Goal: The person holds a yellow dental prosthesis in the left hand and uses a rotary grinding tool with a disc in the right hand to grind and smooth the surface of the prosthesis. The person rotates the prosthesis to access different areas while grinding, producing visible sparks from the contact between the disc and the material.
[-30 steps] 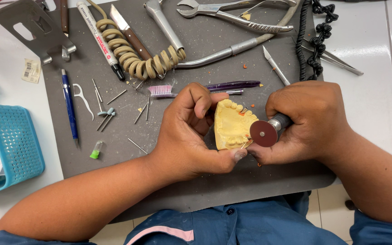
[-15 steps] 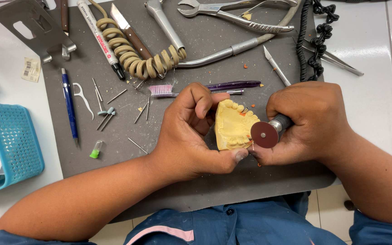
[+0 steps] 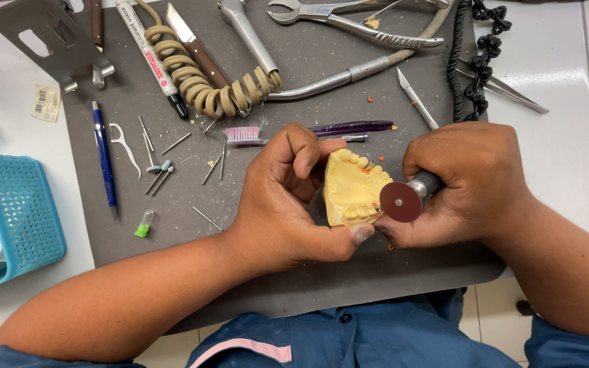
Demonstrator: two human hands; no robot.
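Note:
My left hand (image 3: 288, 197) grips a yellow plaster cast of teeth (image 3: 350, 191) over the grey work mat (image 3: 294, 68). The thumb runs under the cast and the fingers curl behind it. My right hand (image 3: 465, 184) is closed around a metal rotary handpiece (image 3: 423, 185) that carries a dark red round cutting disc (image 3: 401, 202). The disc sits against the right edge of the cast, next to the row of teeth. Most of the handpiece is hidden inside my right hand.
On the mat lie a pink-bristled brush with a purple handle (image 3: 308, 131), a coiled tan hose (image 3: 206, 85), pliers (image 3: 349, 20), a knife (image 3: 195, 44), a marker (image 3: 150, 48), a blue pen (image 3: 103, 157) and several burs (image 3: 158, 160). A blue basket (image 3: 15, 218) stands at the left.
The disc has shifted slightly along the cast's right edge. Both hands stay in the same place and keep their grip.

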